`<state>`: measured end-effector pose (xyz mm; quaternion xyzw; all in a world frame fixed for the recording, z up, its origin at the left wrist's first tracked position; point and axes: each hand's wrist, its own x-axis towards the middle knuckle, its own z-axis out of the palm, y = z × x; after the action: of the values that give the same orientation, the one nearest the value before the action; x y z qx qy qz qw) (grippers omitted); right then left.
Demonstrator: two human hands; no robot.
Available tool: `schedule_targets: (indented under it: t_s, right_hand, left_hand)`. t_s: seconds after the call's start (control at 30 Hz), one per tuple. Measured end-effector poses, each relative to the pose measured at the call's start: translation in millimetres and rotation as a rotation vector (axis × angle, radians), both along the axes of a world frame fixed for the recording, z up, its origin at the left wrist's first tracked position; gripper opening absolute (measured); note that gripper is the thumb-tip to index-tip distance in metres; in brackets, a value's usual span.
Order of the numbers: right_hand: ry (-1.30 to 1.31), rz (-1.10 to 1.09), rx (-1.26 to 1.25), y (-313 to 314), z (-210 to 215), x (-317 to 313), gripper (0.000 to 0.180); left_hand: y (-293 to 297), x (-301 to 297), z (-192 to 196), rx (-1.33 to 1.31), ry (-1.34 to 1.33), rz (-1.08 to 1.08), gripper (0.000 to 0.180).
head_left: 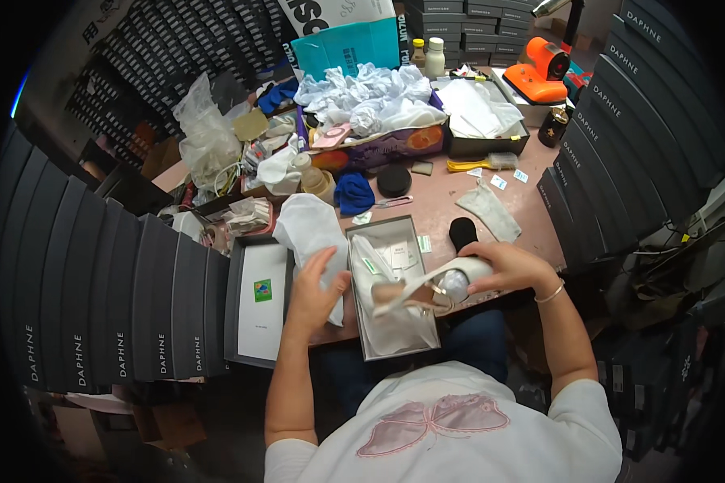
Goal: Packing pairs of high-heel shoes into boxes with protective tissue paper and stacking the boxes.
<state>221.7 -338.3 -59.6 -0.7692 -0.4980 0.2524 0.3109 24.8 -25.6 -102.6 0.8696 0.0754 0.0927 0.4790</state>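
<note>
My right hand grips a cream strapped shoe by its toe end, with a crumpled white ball in its opening. The shoe is tilted over the right side of an open grey shoe box. Inside that box lie white wrapping and a small white tag. My left hand has its fingers apart, over or against a white paper sheet; whether it touches is hard to tell. Left of it lies a grey box lid, white inside, with a green sticker.
Tall stacks of dark shoe boxes rise at the left and right. A black oval pad, a beige cloth, a yellow brush and a blue cloth lie beyond the box. Crumpled white paper fills a carton behind.
</note>
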Motion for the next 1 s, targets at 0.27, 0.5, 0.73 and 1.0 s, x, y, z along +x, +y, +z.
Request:
schedule_targets:
  t_s: [0.27, 0.5, 0.73, 1.0]
  right_hand:
    - [-0.599, 0.219, 0.340, 97, 15, -48, 0.037]
    - [-0.279, 0.316, -0.016, 103, -48, -133, 0.055]
    - [-0.275, -0.249, 0.417, 103, -45, -74, 0.048]
    - [0.034, 0.202, 0.064, 138, -78, -139, 0.055]
  left_hand:
    - [-84, -49, -69, -1.692, 0.477, -0.207, 0.053]
    - [-124, -93, -61, -1.583, 0.131, 0.313, 0.060]
    - [-103, -92, -59, -1.739, 0.087, 0.217, 0.059]
    - [-150, -76, -57, -1.562, -0.108, 0.576, 0.068]
